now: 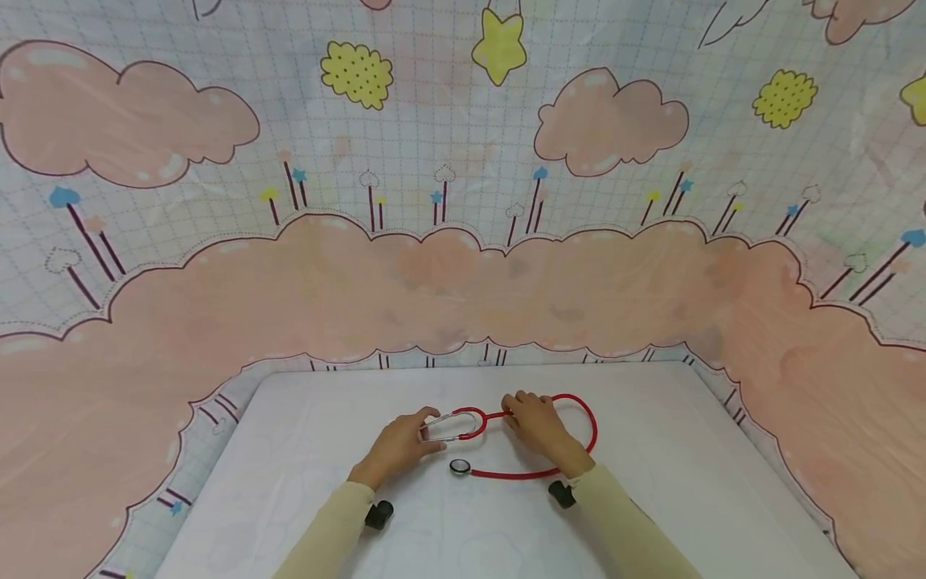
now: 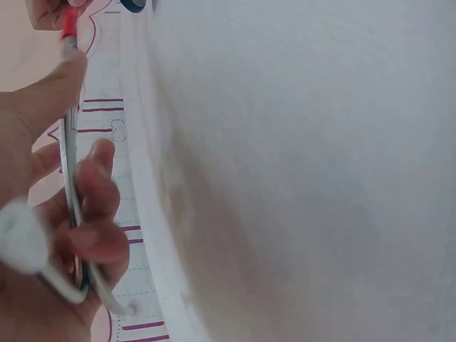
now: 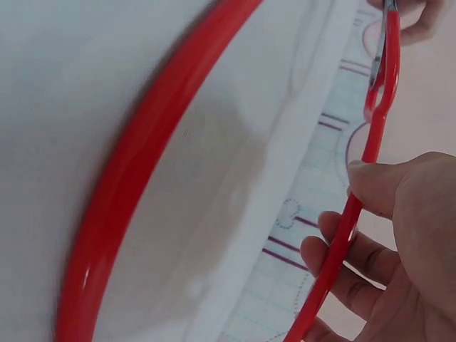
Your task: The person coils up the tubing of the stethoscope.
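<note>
A stethoscope with red tubing spans the two hands above a white table. My left hand holds its silver ear tubes between thumb and fingers. A pale ear tip shows large and blurred beside the palm in the left wrist view. With thumb and fingers, my right hand grips the red tube just past the Y-shaped fork. From there the tube loops round to the right and back under the right wrist. Its round chest piece lies on the table between the forearms.
The white tabletop stretches around both hands. Behind and beside it hangs a cloth printed with clouds and stars. Dark wrist cameras sit under the beige sleeves.
</note>
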Action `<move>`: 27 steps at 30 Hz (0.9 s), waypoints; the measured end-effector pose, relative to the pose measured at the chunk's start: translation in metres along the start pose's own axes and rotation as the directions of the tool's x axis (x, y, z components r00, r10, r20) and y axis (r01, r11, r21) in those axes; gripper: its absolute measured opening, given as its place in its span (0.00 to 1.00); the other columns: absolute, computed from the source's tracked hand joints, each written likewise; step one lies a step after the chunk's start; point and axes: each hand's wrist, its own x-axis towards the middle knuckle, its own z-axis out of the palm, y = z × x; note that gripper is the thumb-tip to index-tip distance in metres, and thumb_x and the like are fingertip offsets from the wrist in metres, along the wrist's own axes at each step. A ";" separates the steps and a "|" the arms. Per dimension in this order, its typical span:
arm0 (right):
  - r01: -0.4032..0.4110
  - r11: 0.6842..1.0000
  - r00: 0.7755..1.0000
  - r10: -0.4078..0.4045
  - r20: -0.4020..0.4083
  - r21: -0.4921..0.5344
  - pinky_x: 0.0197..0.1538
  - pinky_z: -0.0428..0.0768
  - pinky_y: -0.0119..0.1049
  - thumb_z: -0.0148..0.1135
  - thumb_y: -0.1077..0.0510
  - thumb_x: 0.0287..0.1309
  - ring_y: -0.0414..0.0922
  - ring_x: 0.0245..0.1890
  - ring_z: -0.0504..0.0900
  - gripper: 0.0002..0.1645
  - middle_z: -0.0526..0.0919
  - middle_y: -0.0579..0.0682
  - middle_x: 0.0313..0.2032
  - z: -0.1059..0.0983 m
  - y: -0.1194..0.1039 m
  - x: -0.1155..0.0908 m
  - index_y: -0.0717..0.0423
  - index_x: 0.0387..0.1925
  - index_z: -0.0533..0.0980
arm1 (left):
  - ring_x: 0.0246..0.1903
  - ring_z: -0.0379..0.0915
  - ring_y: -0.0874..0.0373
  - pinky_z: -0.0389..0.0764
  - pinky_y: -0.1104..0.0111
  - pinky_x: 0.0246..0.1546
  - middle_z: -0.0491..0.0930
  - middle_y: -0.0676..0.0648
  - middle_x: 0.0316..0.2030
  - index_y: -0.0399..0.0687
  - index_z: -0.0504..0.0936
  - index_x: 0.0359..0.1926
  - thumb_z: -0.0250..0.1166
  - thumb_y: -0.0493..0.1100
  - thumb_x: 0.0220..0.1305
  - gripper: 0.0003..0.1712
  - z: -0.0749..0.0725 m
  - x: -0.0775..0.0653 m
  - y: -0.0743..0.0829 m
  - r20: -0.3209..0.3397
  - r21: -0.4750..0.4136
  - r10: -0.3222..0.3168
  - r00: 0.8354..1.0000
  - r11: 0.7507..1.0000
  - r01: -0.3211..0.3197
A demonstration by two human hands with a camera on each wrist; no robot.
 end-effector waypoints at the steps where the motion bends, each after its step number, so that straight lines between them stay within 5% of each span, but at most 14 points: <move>1: 0.003 1.000 1.000 -0.003 -0.009 0.006 0.54 0.74 0.55 0.65 0.54 0.63 0.47 0.41 0.79 0.09 0.80 0.46 0.36 -0.001 -0.001 -0.001 0.48 0.43 0.77 | 0.27 0.67 0.62 0.70 0.67 0.32 0.74 0.57 0.27 0.56 0.76 0.58 0.73 0.57 0.55 0.31 -0.001 -0.001 0.001 -0.011 -0.002 -0.008 1.000 1.000 0.008; 19: 0.030 0.998 0.995 -0.024 -0.101 0.057 0.45 0.75 0.40 0.68 0.53 0.60 0.42 0.38 0.77 0.11 0.80 0.43 0.35 -0.015 -0.005 -0.021 0.47 0.44 0.78 | 0.24 0.64 0.65 0.66 0.71 0.28 0.72 0.61 0.23 0.56 0.79 0.59 0.72 0.57 0.56 0.31 -0.015 -0.013 0.018 -0.078 0.040 0.047 0.996 0.998 -0.044; 27: 0.064 0.997 0.981 -0.057 -0.184 0.033 0.53 0.75 0.48 0.66 0.49 0.61 0.45 0.41 0.78 0.11 0.83 0.43 0.35 -0.025 0.002 -0.029 0.46 0.43 0.80 | 0.23 0.64 0.67 0.66 0.74 0.26 0.72 0.62 0.23 0.54 0.79 0.59 0.73 0.55 0.55 0.30 -0.026 -0.020 0.023 -0.119 0.036 0.084 0.989 0.996 -0.080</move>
